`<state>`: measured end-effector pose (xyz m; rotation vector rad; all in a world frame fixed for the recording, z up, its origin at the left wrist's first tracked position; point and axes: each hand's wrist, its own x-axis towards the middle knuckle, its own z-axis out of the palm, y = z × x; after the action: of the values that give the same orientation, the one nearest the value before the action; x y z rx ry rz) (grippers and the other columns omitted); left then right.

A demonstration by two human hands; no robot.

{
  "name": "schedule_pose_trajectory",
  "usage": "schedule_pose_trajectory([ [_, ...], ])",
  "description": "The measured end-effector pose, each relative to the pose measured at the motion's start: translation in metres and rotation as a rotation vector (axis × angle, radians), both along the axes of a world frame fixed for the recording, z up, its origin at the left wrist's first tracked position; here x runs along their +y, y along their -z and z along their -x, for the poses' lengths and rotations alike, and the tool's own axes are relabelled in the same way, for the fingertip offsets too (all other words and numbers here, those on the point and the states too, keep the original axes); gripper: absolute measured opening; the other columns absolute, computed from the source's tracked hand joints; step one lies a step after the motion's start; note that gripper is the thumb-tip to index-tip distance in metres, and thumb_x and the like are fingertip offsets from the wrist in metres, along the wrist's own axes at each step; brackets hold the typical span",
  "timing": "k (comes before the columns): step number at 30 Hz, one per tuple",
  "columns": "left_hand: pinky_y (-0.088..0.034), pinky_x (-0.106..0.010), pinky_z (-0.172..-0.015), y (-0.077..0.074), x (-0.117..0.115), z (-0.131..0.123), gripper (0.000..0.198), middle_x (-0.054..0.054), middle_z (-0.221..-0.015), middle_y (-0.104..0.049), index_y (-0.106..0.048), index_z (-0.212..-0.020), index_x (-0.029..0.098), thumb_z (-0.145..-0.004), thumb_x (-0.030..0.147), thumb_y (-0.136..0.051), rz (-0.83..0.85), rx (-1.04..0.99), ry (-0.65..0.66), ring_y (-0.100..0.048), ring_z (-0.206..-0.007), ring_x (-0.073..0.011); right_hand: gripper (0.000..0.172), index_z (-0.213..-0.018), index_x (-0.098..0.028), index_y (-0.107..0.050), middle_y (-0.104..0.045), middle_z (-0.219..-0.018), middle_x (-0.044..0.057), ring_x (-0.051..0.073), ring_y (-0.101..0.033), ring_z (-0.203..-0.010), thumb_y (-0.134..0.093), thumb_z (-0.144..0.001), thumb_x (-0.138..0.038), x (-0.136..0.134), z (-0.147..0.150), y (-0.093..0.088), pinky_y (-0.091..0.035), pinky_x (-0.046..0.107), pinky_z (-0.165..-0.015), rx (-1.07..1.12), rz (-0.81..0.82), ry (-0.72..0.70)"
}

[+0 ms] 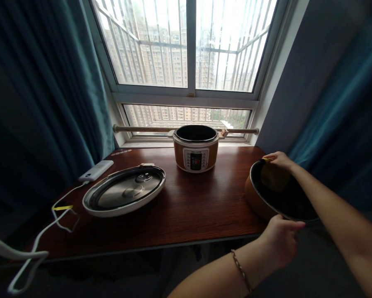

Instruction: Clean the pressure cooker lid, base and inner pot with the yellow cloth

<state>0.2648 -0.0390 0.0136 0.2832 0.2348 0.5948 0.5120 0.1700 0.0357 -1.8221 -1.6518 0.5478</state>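
Observation:
A dark-lined inner pot (262,196) with a brown outside leans tilted at the right end of the table, its mouth turned toward me. My left hand (282,240) is closed on the near rim, wearing a braided bracelet at the wrist. At the far rim, my right hand (279,159) pinches what looks like a yellow cloth (274,176), which hangs dimly down the inside wall. The electric cooker body (196,151) stands upright at the back middle, its control panel facing me. On the left, the cooker's lid (125,192) lies with its metal inner side up.
A white power strip (96,170) sits at the table's left edge. Its white cord (39,244), with a yellow tie, runs down over the front left. Behind the brown table (186,203) are a window and a horizontal rod (145,129). Blue curtains hang on both sides.

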Motion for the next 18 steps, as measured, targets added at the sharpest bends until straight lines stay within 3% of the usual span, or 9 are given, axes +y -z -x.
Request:
schedule_pose_trajectory([
  [6,-0.030,-0.031,-0.093,-0.004,0.002,-0.005,0.030,-0.006,-0.093,-0.064,-0.068,-0.083,0.015,-0.054,0.008,-0.063,0.058,0.040,-0.006,-0.055,-0.095,-0.0201,0.039,-0.092,-0.012,-0.072,-0.071,-0.089,0.008,0.020,-0.066,-0.081,-0.062,-0.056,-0.006,0.020,0.007,0.014,-0.050,0.024,-0.074,-0.102,0.000,-0.028],
  [10,-0.019,-0.029,-0.100,-0.008,0.009,-0.006,0.018,-0.007,-0.091,-0.061,-0.067,-0.076,0.013,-0.060,0.019,-0.060,0.117,0.136,0.104,-0.050,-0.100,-0.0195,0.039,-0.093,-0.011,-0.073,-0.071,-0.089,0.008,0.021,-0.066,-0.083,-0.060,-0.057,-0.004,0.029,0.013,0.019,-0.049,0.025,-0.074,-0.168,0.015,-0.053],
  [14,-0.026,-0.028,-0.093,-0.012,0.019,-0.007,0.021,-0.008,-0.082,-0.060,-0.066,-0.076,0.009,-0.061,0.019,-0.057,0.133,0.063,0.188,-0.053,-0.083,-0.0182,0.038,-0.091,-0.011,-0.073,-0.071,-0.089,0.009,0.022,-0.065,-0.084,-0.058,-0.057,-0.003,0.034,0.024,0.022,-0.048,0.024,-0.075,-0.209,0.033,-0.087],
  [18,-0.031,-0.027,-0.084,-0.006,0.024,-0.006,0.017,-0.007,-0.074,-0.059,-0.066,-0.071,0.009,-0.061,0.015,-0.054,0.145,0.066,0.213,-0.052,-0.071,-0.0147,0.034,-0.086,-0.013,-0.074,-0.071,-0.089,0.008,0.023,-0.064,-0.088,-0.061,-0.056,-0.005,0.033,0.035,0.018,-0.046,0.026,-0.079,-0.225,0.029,-0.102],
])
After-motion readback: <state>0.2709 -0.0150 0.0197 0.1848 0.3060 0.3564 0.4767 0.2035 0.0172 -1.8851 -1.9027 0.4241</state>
